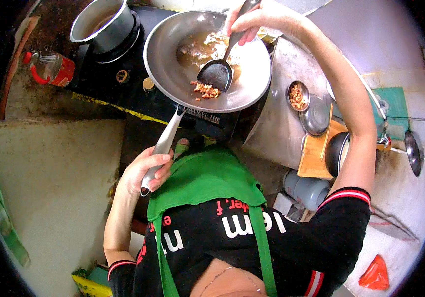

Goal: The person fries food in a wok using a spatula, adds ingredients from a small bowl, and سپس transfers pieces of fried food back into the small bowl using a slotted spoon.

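My left hand [147,169] is closed around the metal handle [166,141] of a large steel wok [164,55] on the black gas stove. In my right hand [247,22] is the handle of a black spatula [217,74], its blade down inside the wok. Small browned chopped pieces [207,90] lie by the blade's edge on the near wall of the wok. Bubbling, brownish liquid [197,48] covers the wok's bottom. Part of the far rim is hidden behind my right hand.
A deep metal pot [112,33] stands on the left burner, beside an oil bottle [54,68] with a red cap. On the right counter are a small metal bowl [298,96] of similar pieces, a glass lid [314,115], a wooden cutting board [312,156] with chopsticks and a dark pot [335,154].
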`<state>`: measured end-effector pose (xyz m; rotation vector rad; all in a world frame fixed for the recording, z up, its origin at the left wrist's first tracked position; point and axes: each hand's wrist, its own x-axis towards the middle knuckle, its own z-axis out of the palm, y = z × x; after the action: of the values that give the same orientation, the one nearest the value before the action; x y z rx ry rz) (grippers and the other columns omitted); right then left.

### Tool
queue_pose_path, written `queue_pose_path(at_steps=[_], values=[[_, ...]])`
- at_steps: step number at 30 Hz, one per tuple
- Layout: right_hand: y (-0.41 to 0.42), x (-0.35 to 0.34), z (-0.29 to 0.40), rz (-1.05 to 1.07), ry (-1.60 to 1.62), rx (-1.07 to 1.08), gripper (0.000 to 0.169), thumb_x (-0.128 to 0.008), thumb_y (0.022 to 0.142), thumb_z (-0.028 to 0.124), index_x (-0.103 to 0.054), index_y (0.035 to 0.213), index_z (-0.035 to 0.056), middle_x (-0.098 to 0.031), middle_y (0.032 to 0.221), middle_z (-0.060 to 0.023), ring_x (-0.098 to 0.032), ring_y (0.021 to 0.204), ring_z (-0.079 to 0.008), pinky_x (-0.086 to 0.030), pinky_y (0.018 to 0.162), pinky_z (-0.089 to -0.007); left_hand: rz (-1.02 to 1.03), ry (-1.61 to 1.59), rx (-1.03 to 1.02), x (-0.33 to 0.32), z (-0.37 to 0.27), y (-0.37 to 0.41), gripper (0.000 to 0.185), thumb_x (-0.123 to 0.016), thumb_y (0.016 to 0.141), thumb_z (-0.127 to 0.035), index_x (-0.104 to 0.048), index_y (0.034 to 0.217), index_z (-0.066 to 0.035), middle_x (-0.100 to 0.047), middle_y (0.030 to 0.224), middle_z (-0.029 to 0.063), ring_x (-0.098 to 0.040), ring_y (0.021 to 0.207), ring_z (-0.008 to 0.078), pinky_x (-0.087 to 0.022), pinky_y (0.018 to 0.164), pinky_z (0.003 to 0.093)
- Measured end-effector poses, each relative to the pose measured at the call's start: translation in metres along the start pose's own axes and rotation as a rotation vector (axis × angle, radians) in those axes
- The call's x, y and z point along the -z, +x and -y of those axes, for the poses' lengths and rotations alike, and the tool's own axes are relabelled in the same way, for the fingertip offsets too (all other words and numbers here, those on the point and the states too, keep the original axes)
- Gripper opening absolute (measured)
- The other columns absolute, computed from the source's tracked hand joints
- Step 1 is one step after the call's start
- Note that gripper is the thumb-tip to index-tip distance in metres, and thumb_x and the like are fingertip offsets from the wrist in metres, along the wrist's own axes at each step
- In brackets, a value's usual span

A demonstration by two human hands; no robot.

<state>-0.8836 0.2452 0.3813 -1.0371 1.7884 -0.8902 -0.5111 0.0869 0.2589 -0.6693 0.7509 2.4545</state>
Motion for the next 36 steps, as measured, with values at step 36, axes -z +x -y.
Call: queue_pose_path(at_steps=[36], values=[[0.079, 0.051, -0.14, 0.223, 0.551, 0.147, 0.031, -0.051, 0.091, 0.026, -0.063, 0.102, 0.0004, -0.067, 0.106, -0.0249, -0.071, 0.086, -0.0302, -0.059, 0.074, -0.0341, -0.088, -0.03, 0.058, -0.01, -0.009, -0.005, 0.028, -0.07, 0.082, -0.018, -0.048, 0.084, -0.001, -0.046, 0.053, 0.0021, -0.042, 0.033, 0.0106, -0.033, 0.028, 0.0237]])
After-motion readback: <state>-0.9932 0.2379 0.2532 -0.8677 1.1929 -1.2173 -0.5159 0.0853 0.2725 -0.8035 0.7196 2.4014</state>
